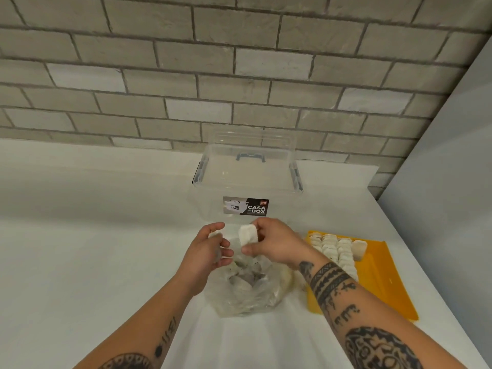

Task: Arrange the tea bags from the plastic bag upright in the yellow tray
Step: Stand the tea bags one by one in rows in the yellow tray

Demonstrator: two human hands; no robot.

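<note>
Closest to me, 2 tattooed forearms reach in from the bottom edge over a white counter (80, 249). Between them the plastic bag (247, 294) lies crumpled on the counter with its mouth open upward, and I can make out more pale tea bags through the film, though not how many.

The left hand (210, 249) sits at the left rim of the bag's mouth, its fingers curled and its thumb up, gripping the thin plastic edge. The right hand (277, 243) is just above the mouth, with its thumb and fingertips pinched together on 1 white tea bag (248, 234). This tea bag is held on end, clear of the bag and just beside the left hand's fingers.

To the right, near the right forearm, the yellow tray (383, 278) lies flat on the counter. Rows of tea bags (335, 251) stand upright along its left side, packed against each other, and the right part of the tray is bare yellow.

Farther back, behind the hands, stands a clear storage box (247, 182) with grey clips and a label (246, 206) reading CASA BOX. Behind it rises a grey brick wall (239, 62), and a plain grey panel (452, 182) closes the right side.
</note>
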